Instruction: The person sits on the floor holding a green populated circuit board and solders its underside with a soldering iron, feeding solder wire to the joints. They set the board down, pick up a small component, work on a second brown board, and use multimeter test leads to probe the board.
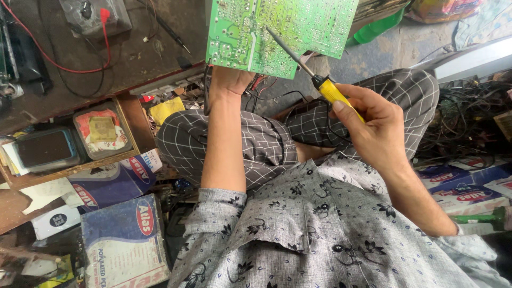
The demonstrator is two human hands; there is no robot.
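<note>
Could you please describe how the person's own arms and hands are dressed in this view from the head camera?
Both hands, the left hand and the right hand, are bare, with no gloves, rings or watch visible. The forearms are uncovered too. The short sleeves of a grey shirt with a black flower print end near the elbows, the left sleeve's hem showing a plain stitched edge.

The person wears a grey short-sleeved shirt printed all over with small black flowers and curling stems, its sleeve hems ending near the elbows on both sides. The trousers are dark grey, crossed by thin white lines forming a square check. Both forearms and hands are bare, with no watch or rings visible.
</note>
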